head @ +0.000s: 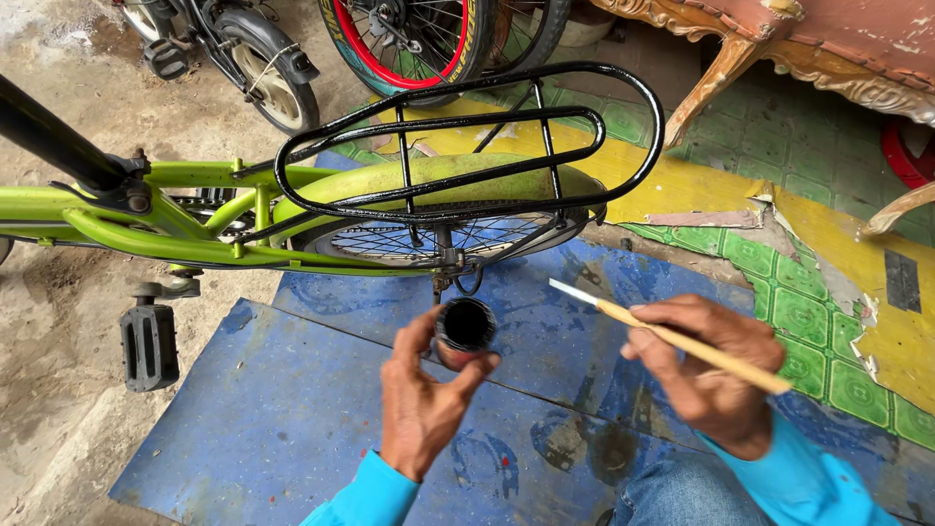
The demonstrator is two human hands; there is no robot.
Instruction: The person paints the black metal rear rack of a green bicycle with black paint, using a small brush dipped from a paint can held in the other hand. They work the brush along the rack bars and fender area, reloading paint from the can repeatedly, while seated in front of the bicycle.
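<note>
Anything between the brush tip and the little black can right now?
No. In the head view, only bare blue mat shows between the paintbrush tip in the right hand and the small can in the left hand.

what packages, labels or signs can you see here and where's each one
Small can: held in the left hand, round, open, black inside.
Tyre lettering: top centre, yellow print on a black tyre with a red rim.
No signs or screens.

Left hand [421,394] cupped, right hand [709,375] pinching, fingers curled.
</note>
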